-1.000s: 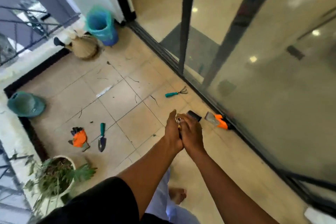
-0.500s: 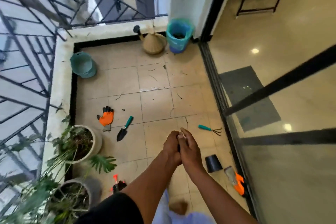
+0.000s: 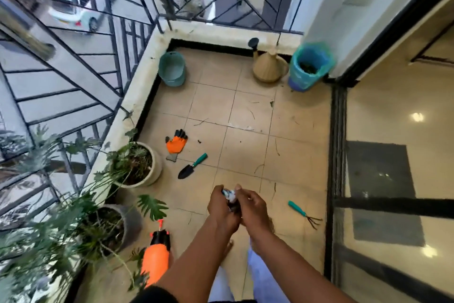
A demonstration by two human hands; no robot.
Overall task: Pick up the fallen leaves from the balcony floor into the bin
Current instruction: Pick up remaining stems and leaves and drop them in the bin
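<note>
My left hand [image 3: 222, 207] and my right hand [image 3: 253, 208] are pressed together at chest height over the tiled balcony floor [image 3: 245, 150]. Both are closed around a small bundle of picked-up debris [image 3: 231, 198], dark bits with something pale on top. The bin [image 3: 310, 66], lined with a teal bag and holding dark leaf litter, stands in the far right corner by the white wall. Thin twigs and leaf scraps [image 3: 253, 114] lie scattered on the tiles between me and the bin.
A tan watering can [image 3: 269, 66] sits left of the bin, a teal bucket [image 3: 172, 69] in the far left corner. Orange glove [image 3: 175, 144], trowel [image 3: 192, 166] and hand rake [image 3: 303, 213] lie on the floor. Potted plants [image 3: 134, 165] and an orange sprayer [image 3: 157, 257] line the left; a sliding glass door [image 3: 337, 155] runs along the right.
My view has swung left and forward, bringing the bin and railing into fuller sight. My hands stay clasped together around the same small bundle.
</note>
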